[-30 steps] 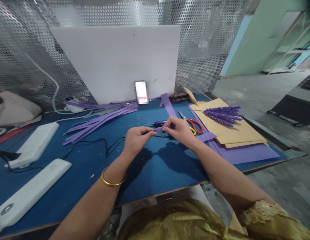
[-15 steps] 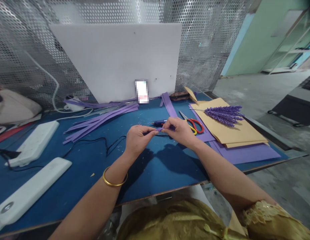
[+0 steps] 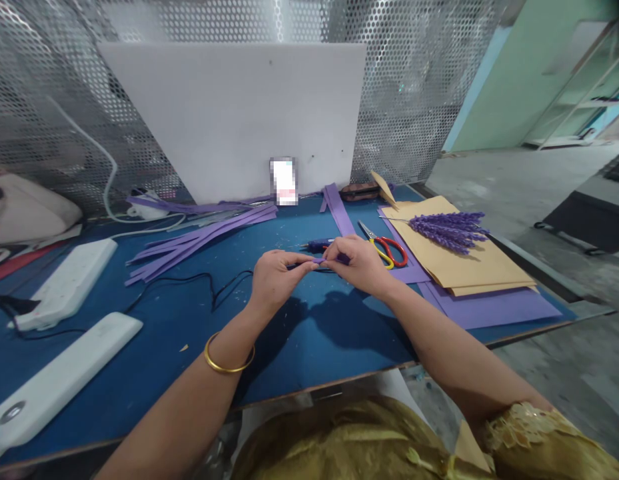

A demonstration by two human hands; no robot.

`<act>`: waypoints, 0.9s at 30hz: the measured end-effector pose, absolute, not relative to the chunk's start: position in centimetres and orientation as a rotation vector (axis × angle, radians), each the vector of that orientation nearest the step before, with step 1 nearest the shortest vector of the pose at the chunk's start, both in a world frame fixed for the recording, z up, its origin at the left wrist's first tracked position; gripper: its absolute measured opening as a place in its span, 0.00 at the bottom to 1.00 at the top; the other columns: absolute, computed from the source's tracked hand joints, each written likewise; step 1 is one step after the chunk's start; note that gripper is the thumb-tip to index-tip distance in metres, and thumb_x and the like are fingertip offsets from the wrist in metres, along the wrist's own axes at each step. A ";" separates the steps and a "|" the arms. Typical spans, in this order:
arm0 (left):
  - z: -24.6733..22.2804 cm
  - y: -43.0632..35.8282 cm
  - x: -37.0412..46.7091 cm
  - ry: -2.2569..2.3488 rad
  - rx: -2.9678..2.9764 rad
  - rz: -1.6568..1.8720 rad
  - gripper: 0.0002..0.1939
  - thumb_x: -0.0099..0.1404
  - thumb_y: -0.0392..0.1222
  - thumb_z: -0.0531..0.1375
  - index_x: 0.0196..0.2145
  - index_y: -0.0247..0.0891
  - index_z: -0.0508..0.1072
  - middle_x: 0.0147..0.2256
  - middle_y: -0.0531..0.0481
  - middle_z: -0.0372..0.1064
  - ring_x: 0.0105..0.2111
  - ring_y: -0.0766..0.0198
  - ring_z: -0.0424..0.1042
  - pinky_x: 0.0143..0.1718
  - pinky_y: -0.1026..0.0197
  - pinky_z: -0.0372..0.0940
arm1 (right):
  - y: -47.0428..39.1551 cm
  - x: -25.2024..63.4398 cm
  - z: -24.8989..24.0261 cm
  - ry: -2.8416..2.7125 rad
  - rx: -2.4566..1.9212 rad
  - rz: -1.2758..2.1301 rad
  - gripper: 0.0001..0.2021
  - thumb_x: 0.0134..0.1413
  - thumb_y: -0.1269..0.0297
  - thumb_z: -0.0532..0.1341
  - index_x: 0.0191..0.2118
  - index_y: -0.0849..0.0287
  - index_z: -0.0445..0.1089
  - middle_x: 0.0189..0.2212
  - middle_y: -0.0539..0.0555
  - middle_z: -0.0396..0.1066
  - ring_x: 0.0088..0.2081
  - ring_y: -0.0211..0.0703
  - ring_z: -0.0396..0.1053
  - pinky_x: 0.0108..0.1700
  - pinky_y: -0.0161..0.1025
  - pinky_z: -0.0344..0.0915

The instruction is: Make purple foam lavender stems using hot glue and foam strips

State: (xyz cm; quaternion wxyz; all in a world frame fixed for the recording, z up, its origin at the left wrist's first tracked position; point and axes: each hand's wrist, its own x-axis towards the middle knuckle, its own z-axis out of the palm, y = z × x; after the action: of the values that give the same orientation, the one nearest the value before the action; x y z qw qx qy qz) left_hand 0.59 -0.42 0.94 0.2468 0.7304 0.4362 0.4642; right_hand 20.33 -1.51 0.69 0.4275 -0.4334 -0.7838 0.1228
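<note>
Between my fingertips, above the blue table, is a small purple paper strip (image 3: 319,261). My left hand (image 3: 276,279) pinches its left end between thumb and fingers. The other end is pinched by my right hand (image 3: 358,263), whose curled fingers hide part of the strip. Just behind the hands lies a dark blue tool with a pointed metal tip (image 3: 316,245), partly covered. Scissors with red and yellow handles (image 3: 389,252) rest right of my right hand. A wider purple strip (image 3: 340,210) lies behind them.
Cut purple strips (image 3: 204,240) lie at the left back, near a white power strip (image 3: 72,283) and a long white device (image 3: 64,377). On the right, purple lavender-like stems (image 3: 449,230) lie on brown paper (image 3: 474,270). A blurred phone (image 3: 284,181) leans against a white board (image 3: 239,113).
Both hands stay almost in place, still pinching the purple strip. My right fingers have shifted very slightly toward the left fingertips, and less of the strip shows between them.
</note>
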 end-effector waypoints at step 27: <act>1.1 -0.4 0.4 1.388 2.318 1.074 0.03 0.60 0.46 0.67 0.30 0.49 0.83 0.33 0.55 0.81 0.36 0.58 0.78 0.59 0.47 0.57 | -1.1 20.6 0.4 -2.106 -0.870 0.066 0.08 0.60 0.70 0.62 0.29 0.55 0.66 0.32 0.51 0.76 0.36 0.42 0.72 0.46 0.41 0.63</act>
State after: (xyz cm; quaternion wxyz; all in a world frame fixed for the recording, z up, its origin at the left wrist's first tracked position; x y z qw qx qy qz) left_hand 0.36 -0.41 1.07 0.1167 0.7918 0.4741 0.3670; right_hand 20.62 -1.07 0.41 0.4180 -0.3466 -0.8393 0.0262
